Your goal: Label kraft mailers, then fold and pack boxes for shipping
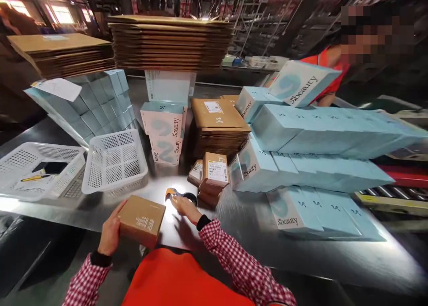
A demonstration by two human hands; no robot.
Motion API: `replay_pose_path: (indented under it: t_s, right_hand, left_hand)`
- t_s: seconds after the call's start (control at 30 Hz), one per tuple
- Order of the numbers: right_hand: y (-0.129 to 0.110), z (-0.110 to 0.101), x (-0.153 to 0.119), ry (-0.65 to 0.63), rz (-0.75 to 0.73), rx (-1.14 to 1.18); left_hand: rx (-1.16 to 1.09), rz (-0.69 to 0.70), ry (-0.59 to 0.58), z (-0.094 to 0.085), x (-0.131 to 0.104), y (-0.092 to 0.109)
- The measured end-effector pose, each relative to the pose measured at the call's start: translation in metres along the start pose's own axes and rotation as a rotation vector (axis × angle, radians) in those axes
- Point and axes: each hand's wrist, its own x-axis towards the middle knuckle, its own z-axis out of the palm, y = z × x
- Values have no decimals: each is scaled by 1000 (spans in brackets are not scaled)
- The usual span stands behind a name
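My left hand [111, 231] grips the left side of a small brown cardboard box [140, 214] with white print on its front, close to the table's near edge. To the right of that box, my right hand [187, 209] is closed around an orange and black tape dispenser [171, 193]. Part of a dark round shape shows behind my fingers. Just beyond the right hand sit several small brown boxes [214, 177]; white labels are visible on two of them.
Stacks of light blue boxes [284, 123] fill the table's right side. Two white baskets [113, 163] [20, 159] stand at left, one with a dark phone [53, 167] in it. Flat cardboard [170, 43] is piled at the back. A person in orange [329, 74] holds a box at right.
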Motion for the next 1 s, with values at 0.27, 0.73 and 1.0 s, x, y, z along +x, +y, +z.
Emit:
replay_pose_path:
  t_s: [0.27, 0.73, 1.0]
  right_hand:
    - [-23, -85, -60, -147, -220, 680]
    - [3, -120, -21, 820, -118, -1018]
    - [5, -147, -33, 984, -169, -958]
  left_hand:
    - [-194, 232, -219, 20, 7, 50]
    - [922, -109, 2, -46, 134, -60]
    - [922, -136, -190, -42, 78, -63]
